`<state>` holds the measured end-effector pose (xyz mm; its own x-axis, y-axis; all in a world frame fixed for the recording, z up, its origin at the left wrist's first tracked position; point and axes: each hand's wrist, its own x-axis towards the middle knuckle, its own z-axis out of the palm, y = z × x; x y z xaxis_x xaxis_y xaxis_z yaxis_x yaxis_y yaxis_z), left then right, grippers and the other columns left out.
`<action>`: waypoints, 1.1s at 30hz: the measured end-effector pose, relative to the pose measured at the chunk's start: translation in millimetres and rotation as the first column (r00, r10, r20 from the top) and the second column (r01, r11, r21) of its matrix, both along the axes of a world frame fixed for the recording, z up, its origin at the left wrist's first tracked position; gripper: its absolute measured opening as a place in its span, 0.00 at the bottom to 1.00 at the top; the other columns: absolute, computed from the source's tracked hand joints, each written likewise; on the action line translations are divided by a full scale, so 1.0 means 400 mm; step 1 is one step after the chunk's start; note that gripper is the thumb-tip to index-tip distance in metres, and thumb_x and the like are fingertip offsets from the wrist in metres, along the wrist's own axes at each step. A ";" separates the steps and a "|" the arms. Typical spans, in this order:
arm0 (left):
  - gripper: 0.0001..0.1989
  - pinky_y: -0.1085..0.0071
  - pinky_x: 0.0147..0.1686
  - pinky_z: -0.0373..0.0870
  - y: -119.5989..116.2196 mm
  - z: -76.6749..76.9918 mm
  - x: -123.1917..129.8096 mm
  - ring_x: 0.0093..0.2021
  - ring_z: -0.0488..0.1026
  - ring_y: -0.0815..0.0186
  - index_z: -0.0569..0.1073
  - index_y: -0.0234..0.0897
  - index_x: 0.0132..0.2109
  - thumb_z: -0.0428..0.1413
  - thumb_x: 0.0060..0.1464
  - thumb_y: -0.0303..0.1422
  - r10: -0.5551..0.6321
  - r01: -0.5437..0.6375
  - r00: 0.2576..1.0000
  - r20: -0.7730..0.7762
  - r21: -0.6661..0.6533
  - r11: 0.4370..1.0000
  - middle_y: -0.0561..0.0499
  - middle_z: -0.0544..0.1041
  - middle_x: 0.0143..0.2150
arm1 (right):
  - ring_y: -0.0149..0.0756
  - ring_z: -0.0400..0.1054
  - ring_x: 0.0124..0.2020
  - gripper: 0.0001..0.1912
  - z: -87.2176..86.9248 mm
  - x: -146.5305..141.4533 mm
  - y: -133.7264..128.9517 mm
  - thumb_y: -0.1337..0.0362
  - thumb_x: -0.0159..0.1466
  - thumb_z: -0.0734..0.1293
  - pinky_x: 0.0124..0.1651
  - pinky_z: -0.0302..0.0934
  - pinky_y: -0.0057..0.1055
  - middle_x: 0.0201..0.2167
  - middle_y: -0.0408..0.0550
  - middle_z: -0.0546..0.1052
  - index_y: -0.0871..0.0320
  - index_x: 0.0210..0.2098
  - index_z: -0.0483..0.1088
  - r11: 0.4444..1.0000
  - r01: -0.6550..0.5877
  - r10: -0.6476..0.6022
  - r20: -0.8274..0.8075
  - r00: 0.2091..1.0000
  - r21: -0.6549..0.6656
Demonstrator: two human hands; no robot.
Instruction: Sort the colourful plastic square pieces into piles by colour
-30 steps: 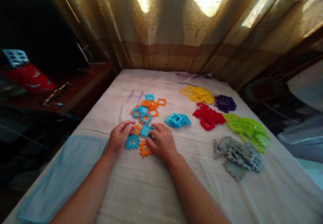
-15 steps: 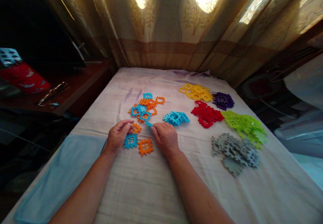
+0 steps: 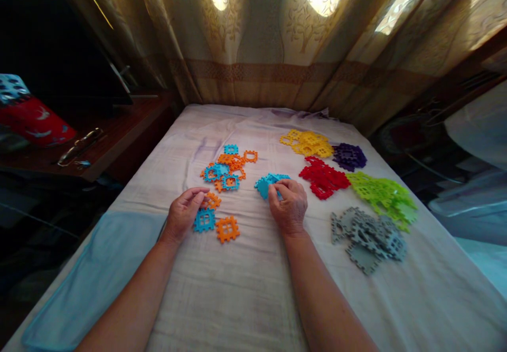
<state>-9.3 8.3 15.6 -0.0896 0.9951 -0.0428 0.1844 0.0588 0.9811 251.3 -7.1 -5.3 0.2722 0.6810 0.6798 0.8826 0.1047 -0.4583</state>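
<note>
My right hand (image 3: 289,204) is closed on a light-blue interlocking tile (image 3: 264,188), its fingers pinched over the small light-blue pile (image 3: 273,177). My left hand (image 3: 184,212) rests on the sheet with thumb and fingers pinched at the edge of an orange window-frame tile (image 3: 213,200), partly hidden by the fingertips. Just below that lies a blue window-frame tile (image 3: 204,220), and to its right another orange window-frame tile (image 3: 227,229). Beyond the left hand is a mixed heap of orange tiles (image 3: 232,159) and blue tiles (image 3: 230,183).
On the right side lie piles of yellow (image 3: 311,144), purple (image 3: 349,157), red (image 3: 324,179), lime-green (image 3: 384,196) and grey tiles (image 3: 370,238). A pale-blue cloth (image 3: 103,272) covers the left front. A wooden cabinet (image 3: 119,140) stands left; a curtain (image 3: 261,40) hangs behind.
My right hand has moved right with its light-blue tile, from beside the mixed heap to the light-blue pile. My left hand has stayed in place.
</note>
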 end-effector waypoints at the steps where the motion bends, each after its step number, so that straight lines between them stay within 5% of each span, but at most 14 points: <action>1: 0.27 0.70 0.34 0.74 0.000 0.001 0.000 0.31 0.77 0.65 0.79 0.34 0.43 0.61 0.45 0.53 -0.002 0.002 1.000 0.001 0.000 1.000 0.49 0.80 0.31 | 0.38 0.67 0.38 0.12 -0.002 0.002 0.001 0.61 0.65 0.65 0.45 0.59 0.36 0.33 0.48 0.76 0.56 0.30 0.78 1.000 0.014 -0.014 0.004 1.000 0.014; 7: 0.26 0.68 0.35 0.75 0.001 -0.005 -0.003 0.31 0.77 0.64 0.79 0.34 0.42 0.61 0.46 0.53 -0.014 0.014 1.000 0.003 0.028 1.000 0.48 0.81 0.32 | 0.39 0.68 0.39 0.11 0.003 0.001 0.004 0.63 0.66 0.63 0.45 0.61 0.36 0.35 0.50 0.76 0.56 0.37 0.78 0.996 0.011 -0.013 0.022 1.000 0.088; 13: 0.23 0.67 0.39 0.76 0.005 -0.013 -0.004 0.36 0.78 0.62 0.79 0.35 0.40 0.59 0.48 0.51 0.056 -0.057 0.998 0.013 0.097 0.994 0.47 0.81 0.35 | 0.38 0.69 0.40 0.09 0.025 -0.095 -0.018 0.66 0.66 0.63 0.47 0.61 0.36 0.37 0.49 0.78 0.55 0.38 0.77 0.962 -0.266 0.264 0.033 0.964 0.063; 18: 0.22 0.67 0.44 0.74 0.010 -0.023 -0.004 0.41 0.78 0.61 0.79 0.35 0.41 0.58 0.50 0.49 0.071 -0.076 0.997 0.035 0.140 0.987 0.47 0.82 0.39 | 0.41 0.67 0.53 0.15 0.029 -0.205 -0.057 0.61 0.65 0.67 0.55 0.59 0.39 0.50 0.50 0.78 0.54 0.50 0.74 0.779 -0.587 0.614 0.079 0.786 -0.219; 23: 0.21 0.67 0.46 0.74 0.014 -0.033 -0.007 0.43 0.77 0.60 0.78 0.35 0.40 0.58 0.50 0.49 0.054 -0.060 0.997 0.047 0.148 0.987 0.46 0.82 0.39 | 0.50 0.57 0.64 0.26 0.016 -0.237 -0.075 0.53 0.61 0.70 0.60 0.54 0.48 0.63 0.52 0.69 0.52 0.57 0.70 0.660 -0.634 0.717 0.085 0.692 -0.402; 33: 0.21 0.67 0.43 0.74 0.013 -0.032 -0.010 0.41 0.78 0.61 0.79 0.36 0.41 0.59 0.50 0.48 0.031 -0.036 0.999 0.045 0.133 0.990 0.47 0.82 0.38 | 0.41 0.66 0.54 0.14 0.012 -0.236 -0.066 0.58 0.63 0.69 0.56 0.56 0.41 0.52 0.48 0.78 0.52 0.47 0.75 0.703 -0.653 0.698 0.098 0.709 -0.282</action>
